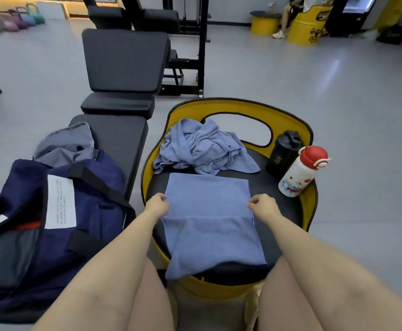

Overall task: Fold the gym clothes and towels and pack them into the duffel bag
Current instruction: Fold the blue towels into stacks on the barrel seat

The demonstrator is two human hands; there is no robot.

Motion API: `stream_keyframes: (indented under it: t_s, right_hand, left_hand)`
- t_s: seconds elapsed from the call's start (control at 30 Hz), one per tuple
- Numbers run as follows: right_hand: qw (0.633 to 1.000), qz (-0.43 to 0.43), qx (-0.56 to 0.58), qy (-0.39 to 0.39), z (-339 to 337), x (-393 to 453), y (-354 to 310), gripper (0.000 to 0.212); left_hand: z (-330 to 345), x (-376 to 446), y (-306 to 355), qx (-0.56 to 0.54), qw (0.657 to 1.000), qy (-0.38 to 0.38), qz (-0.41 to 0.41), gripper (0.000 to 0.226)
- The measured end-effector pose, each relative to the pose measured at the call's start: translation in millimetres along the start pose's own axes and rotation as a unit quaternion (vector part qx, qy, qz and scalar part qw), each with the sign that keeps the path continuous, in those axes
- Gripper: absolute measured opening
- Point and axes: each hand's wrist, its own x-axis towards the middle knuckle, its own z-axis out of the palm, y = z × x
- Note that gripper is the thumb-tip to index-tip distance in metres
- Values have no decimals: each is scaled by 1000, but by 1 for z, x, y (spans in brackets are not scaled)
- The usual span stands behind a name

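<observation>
A flat blue towel (209,220) lies folded across the yellow-rimmed seat (311,199), its near edge draping over the seat's front. The left hand (157,204) pinches the towel's left edge and the right hand (263,206) pinches its right edge. Behind it on the seat sits a crumpled blue towel (202,149). Two bottles (302,170) stand at the seat's right side. The open navy duffel bag (51,216) rests left of the seat.

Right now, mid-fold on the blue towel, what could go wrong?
1. The flat towel overhangs the near edge of the seat; it may slide off as the hands, left and right, lift its edges.
2. The white bottle and black shaker stand close by; a wide fold could topple them.
</observation>
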Motion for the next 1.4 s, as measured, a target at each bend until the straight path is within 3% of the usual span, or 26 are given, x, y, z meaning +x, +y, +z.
stream_keyframes:
  t_s: [0.3,0.47,0.57,0.63,0.67,0.7,0.73,0.8,0.9,1.03,1.2,1.33,1.4]
  right_hand:
    - [998,21,62,7,24,27,7,42]
    - [998,40,51,-11,30,42,9,44]
    - [997,50,60,-10,32,49,9,38]
    - [996,60,63,-10,37,53,12,9]
    - [996,63,65,-5,39,56,14,23]
    - [996,65,64,-8,40,55,13,37]
    - [996,58,73,-3,40,56,12,41]
    - [993,56,106,19,36,52,6,27]
    - [981,41,186,38,27,53,2,21]
    - [958,53,277,42,15,53,1,13]
    - [927,29,366,74,-4,40,-7,26]
    - [905,-7,418,77,-18,25,-9,33]
    - [907,-47,415,49,-21,17,-7,47]
  left_hand:
    - [19,26,-12,-43,999,3,-27,47]
    - [23,37,-12,-82,995,22,-45,49]
    - [28,40,-9,-71,996,20,-48,34]
    - [33,39,-8,-49,998,15,-43,15]
    - [34,34,-5,-42,998,14,-38,3]
    - [38,37,-6,-50,998,20,-37,17]
    - [39,34,-3,-52,998,27,-32,23]
    - [38,29,4,-82,996,36,-25,11]
    - [34,27,14,-168,985,47,-15,26]
    - [21,20,21,-255,965,67,11,19]
    - [1,3,26,-367,924,92,48,22]
    - [-9,-19,32,-445,892,47,64,29]
    - [-13,-31,33,-473,877,24,75,27]
